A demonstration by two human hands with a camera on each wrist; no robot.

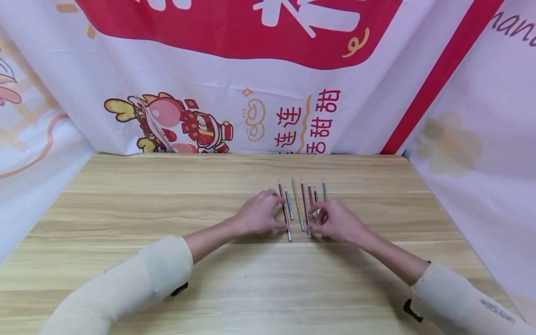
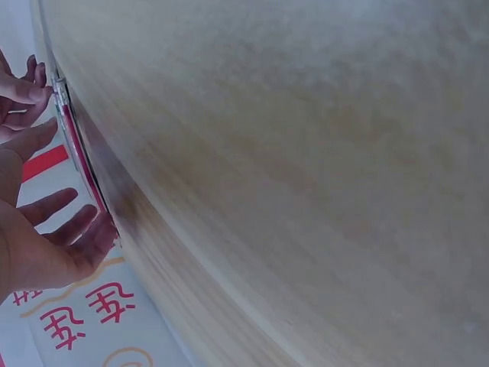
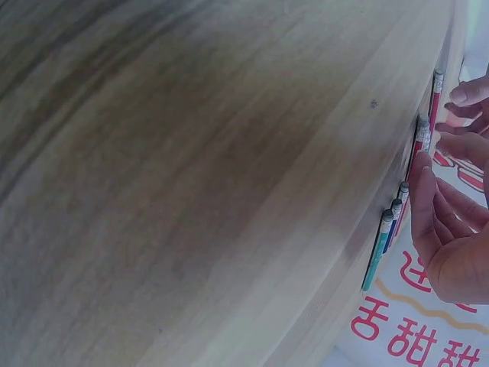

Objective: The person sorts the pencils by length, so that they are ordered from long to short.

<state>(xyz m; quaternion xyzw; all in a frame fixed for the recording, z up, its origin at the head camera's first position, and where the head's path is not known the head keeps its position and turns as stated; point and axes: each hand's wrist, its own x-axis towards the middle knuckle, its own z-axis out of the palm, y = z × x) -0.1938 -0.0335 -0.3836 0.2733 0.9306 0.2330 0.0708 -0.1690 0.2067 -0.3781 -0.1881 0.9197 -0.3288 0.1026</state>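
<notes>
Head view: seven pencils (image 1: 298, 204) are lying side by side on the surface (image 1: 259, 288), tips pointing away from me, between my two hands. My left hand (image 1: 260, 212) is sitting at the row's left edge, thumb and fingers spreading along the dark red pencil (image 1: 285, 213), not clenching it. My right hand (image 1: 338, 221) is covering the lower ends on the right, fingers loosely curving, gripping nothing I can make out. To be doing this well, I'd be staying low and pressing lightly, thumb and fingertips evenly, so no pencil is rolling or crossing its neighbour.

Left wrist view: the nearest pencil is showing edge-on, flat on the surface, mostly hiding the rest. Thumb and fingers are standing well apart, a gap the head view is only hinting at; contact I can't confirm.

Right wrist view: eraser ends (image 3: 387, 216) of the three rightmost pencils are showing here, which my right hand is blocking in the head view. A teal pencil (image 3: 375, 256) is lying outermost. One fingertip is overlapping a red pencil; touching or just beside, can't tell.
</notes>
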